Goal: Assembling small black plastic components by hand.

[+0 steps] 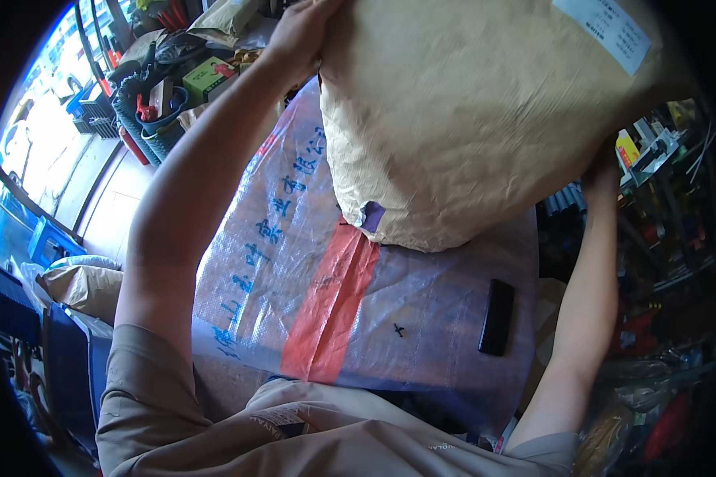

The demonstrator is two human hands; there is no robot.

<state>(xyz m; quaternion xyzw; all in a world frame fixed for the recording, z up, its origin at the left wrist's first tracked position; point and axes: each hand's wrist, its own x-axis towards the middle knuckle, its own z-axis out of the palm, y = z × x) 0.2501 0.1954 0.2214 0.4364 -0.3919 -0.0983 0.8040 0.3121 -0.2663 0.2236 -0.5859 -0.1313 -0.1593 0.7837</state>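
Parcel: one big crumpled brown paper parcel (469,119), wrapped in clear film, with one white label at its upper right corner; it is lifted, its lower end just over the far edge of the woven sack.
Left hand: one left hand (298,36) grips the parcel's upper left edge, arm stretched up; the fingers curl onto the paper, thumb side hidden.
Right hand: one right hand (605,171) is pressed to the parcel's right underside; it is mostly hidden behind the paper, so whether its fingers are closed or spread I cannot tell.
Sack: one translucent woven sack (294,262) lies flat under the parcel, with one red band down its middle and blue handwriting along its left edge.
Black bar: one small black bar (496,316) lies near the sack's right edge, apart from the parcel.
Box: one green box (207,78) beyond the sack's far left corner.
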